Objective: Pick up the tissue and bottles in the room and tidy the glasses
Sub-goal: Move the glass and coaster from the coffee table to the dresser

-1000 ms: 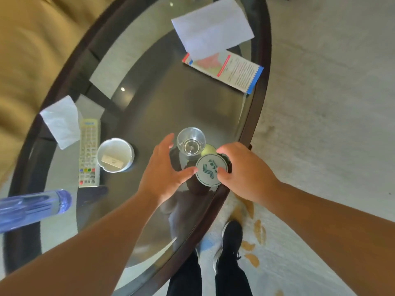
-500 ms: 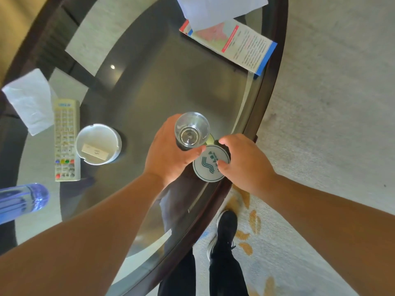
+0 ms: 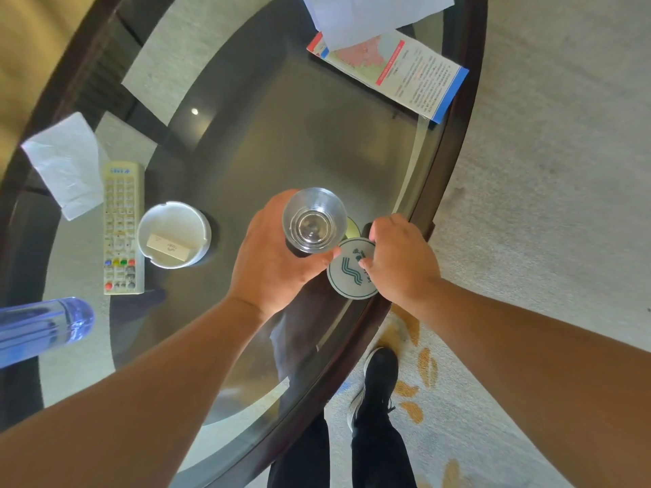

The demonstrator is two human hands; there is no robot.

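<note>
Surface: round glass surface, dark rim.
Tumbler: clear glass upright near your edge, wrapped in your left grip.
Beside it: coaster, pinched by your right grip.
Handling: likely light, slick, breakable; hold mid-wall.

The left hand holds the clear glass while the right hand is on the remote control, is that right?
Not quite. In the head view the left hand holds the clear glass, but the right hand pinches the round disc; the remote control lies untouched.
</note>
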